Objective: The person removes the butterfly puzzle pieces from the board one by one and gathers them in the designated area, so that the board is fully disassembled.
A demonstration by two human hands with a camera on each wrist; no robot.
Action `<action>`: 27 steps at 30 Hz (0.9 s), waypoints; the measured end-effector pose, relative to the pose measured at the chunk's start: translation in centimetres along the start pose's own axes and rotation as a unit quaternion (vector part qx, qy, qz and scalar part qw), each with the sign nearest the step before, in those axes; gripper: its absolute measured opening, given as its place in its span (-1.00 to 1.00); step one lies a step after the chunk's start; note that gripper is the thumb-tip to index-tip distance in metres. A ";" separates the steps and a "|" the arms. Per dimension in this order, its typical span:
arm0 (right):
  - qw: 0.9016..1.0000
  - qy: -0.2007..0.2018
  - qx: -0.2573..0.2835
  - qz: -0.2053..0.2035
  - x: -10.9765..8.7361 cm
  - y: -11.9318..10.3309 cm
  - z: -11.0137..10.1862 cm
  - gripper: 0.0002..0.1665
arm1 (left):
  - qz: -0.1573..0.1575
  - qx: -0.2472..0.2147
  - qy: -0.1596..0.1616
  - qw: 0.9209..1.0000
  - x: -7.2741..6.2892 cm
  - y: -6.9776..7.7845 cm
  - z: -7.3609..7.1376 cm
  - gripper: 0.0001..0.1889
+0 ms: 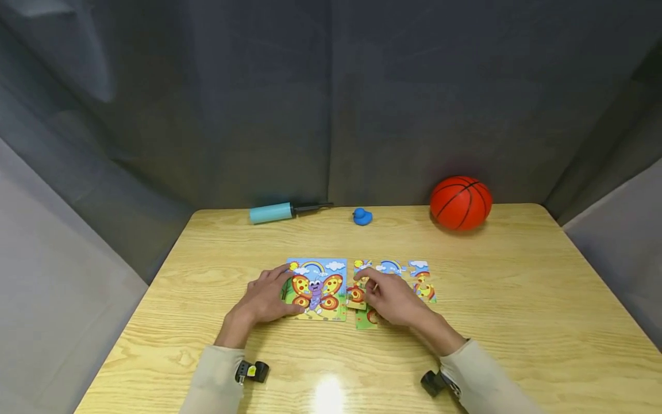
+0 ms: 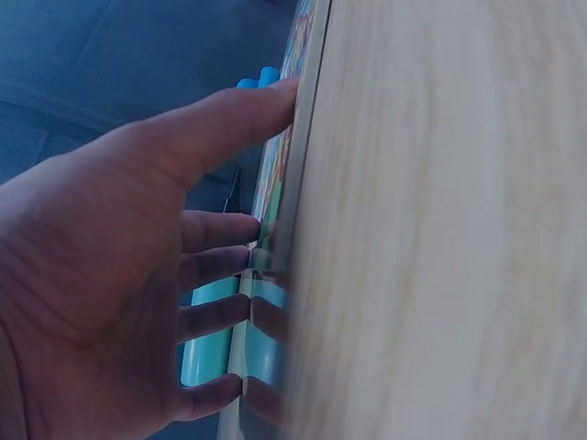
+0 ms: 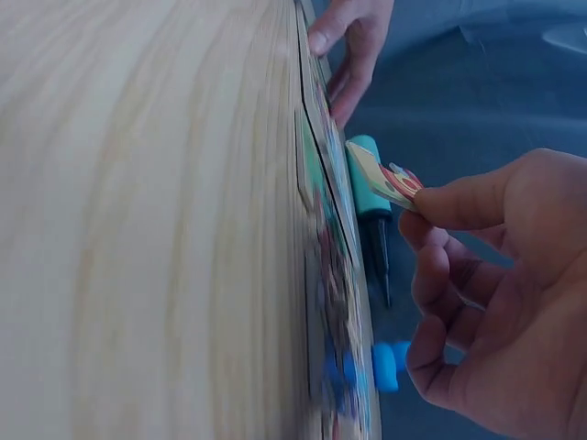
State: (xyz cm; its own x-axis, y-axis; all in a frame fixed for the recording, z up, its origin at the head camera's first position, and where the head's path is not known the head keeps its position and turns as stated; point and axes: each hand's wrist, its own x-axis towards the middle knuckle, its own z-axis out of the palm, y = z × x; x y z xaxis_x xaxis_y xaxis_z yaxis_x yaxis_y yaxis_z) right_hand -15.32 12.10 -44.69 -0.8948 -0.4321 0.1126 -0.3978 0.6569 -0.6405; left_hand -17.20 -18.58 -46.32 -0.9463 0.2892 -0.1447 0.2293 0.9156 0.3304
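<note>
A square butterfly puzzle picture (image 1: 331, 282) lies flat on the table. My left hand (image 1: 265, 300) rests on its left side, thumb at the lower edge; in the left wrist view the fingers (image 2: 215, 316) are spread and fairly straight. Between thumb and forefinger, my right hand (image 1: 397, 300) pinches a puzzle piece (image 1: 356, 297) with a red and orange swirl, at the picture's right edge. That piece (image 3: 385, 179) is tilted and raised off the table in the right wrist view. Other puzzle pieces (image 1: 424, 287) lie around and partly under the right hand, including a green corner piece (image 1: 365, 322).
At the back of the wooden table (image 1: 207, 253) lies a light-blue hand pump (image 1: 271, 213) with a black nozzle. A blue rubber duck (image 1: 362, 217) sits right of it, and a red basketball (image 1: 461, 203) stands at the back right. Dark cloth (image 1: 331, 103) hangs behind.
</note>
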 end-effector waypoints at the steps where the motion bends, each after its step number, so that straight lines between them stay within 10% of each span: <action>1: 1.000 0.001 -0.002 -0.001 -0.2 0.2 -0.3 -0.64 | 0.000 0.000 0.000 1.000 0.0 0.0 0.0 -0.07; 27: 0.997 -0.054 -0.003 0.056 -6.9 7.2 -6.9 -0.72 | 0.001 -0.002 -0.005 1.000 -0.1 -0.1 -0.2 -0.06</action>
State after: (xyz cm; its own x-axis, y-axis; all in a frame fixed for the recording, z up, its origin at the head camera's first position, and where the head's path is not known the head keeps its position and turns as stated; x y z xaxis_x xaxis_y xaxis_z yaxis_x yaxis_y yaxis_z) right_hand -13.42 24.03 -44.79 -0.9067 -0.4197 -0.0418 -0.2982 0.7078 -0.6404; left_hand -17.17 -18.71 -46.19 -0.9434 0.2936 -0.1542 0.2297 0.9139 0.3346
